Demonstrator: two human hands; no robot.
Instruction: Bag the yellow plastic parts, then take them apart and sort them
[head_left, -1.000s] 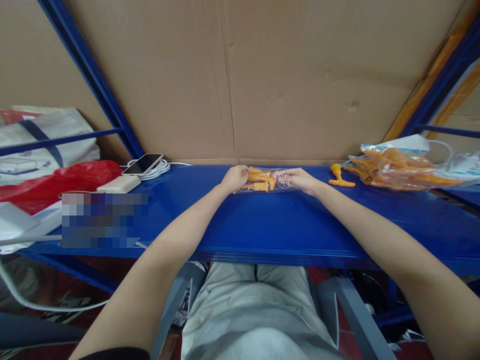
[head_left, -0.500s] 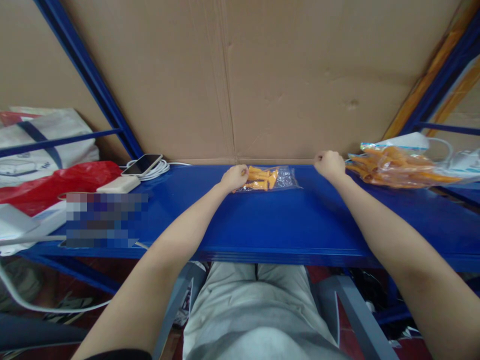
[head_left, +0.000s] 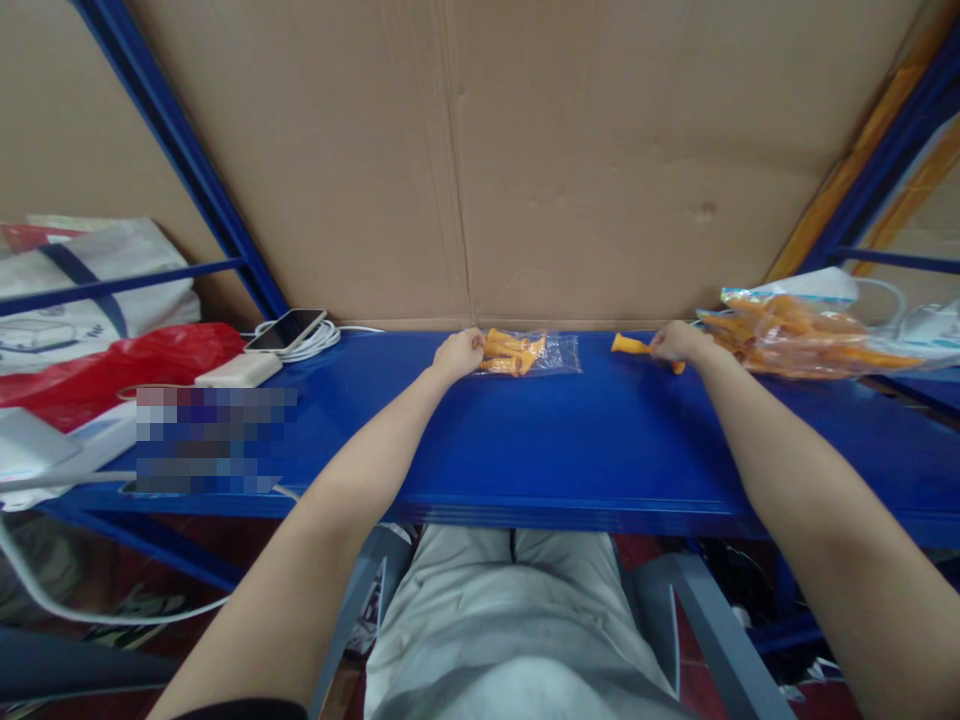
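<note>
Blue tabletop (head_left: 540,440) is backed by cardboard (head_left: 570,160); at rear middle, clear bag (head_left: 564,354) of orange pieces (head_left: 514,350) is pinched by left hand (head_left: 459,355), loose orange piece (head_left: 630,344) gripped by right hand (head_left: 677,343).

One left hand (head_left: 456,355) I watch from afar, gripping one clear bag (head_left: 562,354), orange pieces (head_left: 511,350) inside; one right hand (head_left: 676,343), grasping one loose orange piece (head_left: 628,344); one larger bag (head_left: 810,338), near it; one blue table (head_left: 540,440).

Probably a small workshop or storeroom: blue metal rack (head_left: 169,150) with shelf worktop (head_left: 525,450), cardboard sheeting (head_left: 585,170) far side, clear bag of orange parts (head_left: 516,352) mid-shelf, larger bag (head_left: 806,335) right.
</note>
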